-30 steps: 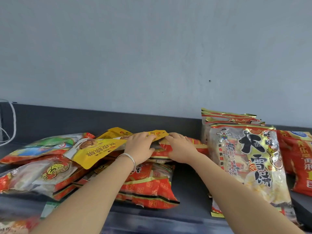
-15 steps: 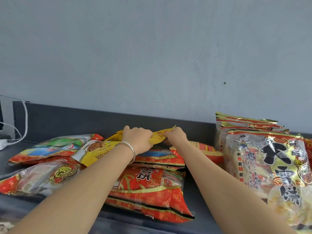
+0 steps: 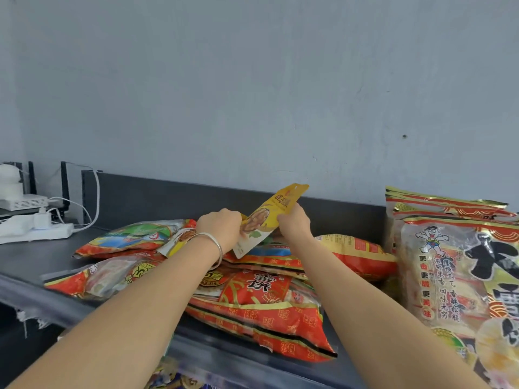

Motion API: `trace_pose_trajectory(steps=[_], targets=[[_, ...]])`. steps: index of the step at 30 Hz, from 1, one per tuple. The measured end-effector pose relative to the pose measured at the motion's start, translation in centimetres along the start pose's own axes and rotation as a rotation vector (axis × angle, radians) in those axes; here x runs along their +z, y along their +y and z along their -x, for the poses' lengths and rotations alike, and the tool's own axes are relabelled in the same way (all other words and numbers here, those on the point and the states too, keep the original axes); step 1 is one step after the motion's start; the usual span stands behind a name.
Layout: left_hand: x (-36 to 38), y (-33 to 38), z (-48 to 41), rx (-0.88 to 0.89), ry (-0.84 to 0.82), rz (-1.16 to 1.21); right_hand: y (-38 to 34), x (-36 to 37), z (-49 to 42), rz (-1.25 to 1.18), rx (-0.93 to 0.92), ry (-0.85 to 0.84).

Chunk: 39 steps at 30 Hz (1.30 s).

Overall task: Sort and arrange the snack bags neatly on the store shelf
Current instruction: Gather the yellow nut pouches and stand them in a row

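A flat yellow snack bag (image 3: 269, 217) is tilted up above the pile, its top corner pointing at the wall. My left hand (image 3: 220, 231), with a silver bracelet on the wrist, grips its left edge. My right hand (image 3: 295, 221) pinches its right edge. Under them lies a loose pile: a large red rice-cracker bag (image 3: 261, 307) in front, an orange-red bag (image 3: 354, 256) behind it, a green and red bag (image 3: 134, 240) at the left, and a clear red-edged bag (image 3: 104, 279). Upright rice-cracker bags (image 3: 460, 276) stand in a row at the right.
The dark grey shelf (image 3: 36, 262) runs along a blue-grey wall, with a low back panel (image 3: 168, 197). At the far left sit a white power strip (image 3: 39, 234), cables and a white device (image 3: 16, 197). More bags show on a lower level (image 3: 174, 380).
Both hands have lifted the yellow bag off the pile and tipped it from flat to nearly upright. The view has shifted left, bringing the power strip and cables into sight.
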<state>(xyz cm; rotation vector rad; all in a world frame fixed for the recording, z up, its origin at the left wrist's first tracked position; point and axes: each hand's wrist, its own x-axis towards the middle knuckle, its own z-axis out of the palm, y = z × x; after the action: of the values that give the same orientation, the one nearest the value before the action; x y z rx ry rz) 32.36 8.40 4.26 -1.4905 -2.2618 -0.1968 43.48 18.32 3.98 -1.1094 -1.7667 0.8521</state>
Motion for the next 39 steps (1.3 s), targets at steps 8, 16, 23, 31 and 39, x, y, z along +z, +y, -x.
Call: trace_pose_trajectory(steps=[8,16,23,31,39], targets=[[-4.2,2.5,-1.5,-0.012,0.291,0.410,-0.7,-2.7,1.2,0.172,-0.258,0.197],[-4.8,6.5,-2.5,-0.237,0.070,1.345,2.1,-6.7,1.6,-0.106,-0.118,-0.090],[-4.2,9.0,-4.1,-0.256,-0.087,1.660,3.9,-9.4,1.9,-0.296,0.019,-0.186],[-0.7,5.8,-5.1,-0.033,0.049,0.804,3.3,-9.2,1.4,-0.258,0.124,0.044],[1.3,3.4,-3.7,0.074,-0.202,1.246,3.0,-8.6,2.3,-0.268,0.150,0.289]])
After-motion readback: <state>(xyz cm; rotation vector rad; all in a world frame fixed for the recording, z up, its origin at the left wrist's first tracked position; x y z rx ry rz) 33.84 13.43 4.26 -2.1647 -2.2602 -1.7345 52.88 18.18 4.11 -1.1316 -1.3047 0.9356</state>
